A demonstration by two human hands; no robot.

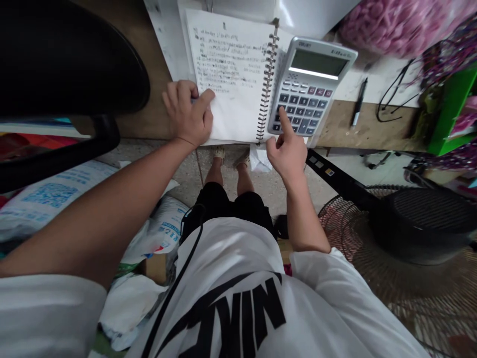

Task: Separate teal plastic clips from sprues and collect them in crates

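A spiral-bound notebook (231, 109) lies open on the table, its white page covered with handwritten lines in the upper half. My left hand (190, 112) rests at the page's left edge, fingers loosely bent and thumb out over the paper. On the notebook's right side, past the metal rings, sits a silver-grey calculator (288, 94), slightly tilted. My right hand (288, 151) reaches its lower left keys with the index finger stretched out, touching near the number keys. The other fingers are curled in, with nothing held. The display shows no digits I can read.
Right of the calculator lies a black-and-white pen (359, 103) beside a black cord (391, 99). A bag of pink pieces (395, 25) and a green box (450, 114) stand farther right. A black chair (74, 59) is at left, a fan (421, 228) below right.
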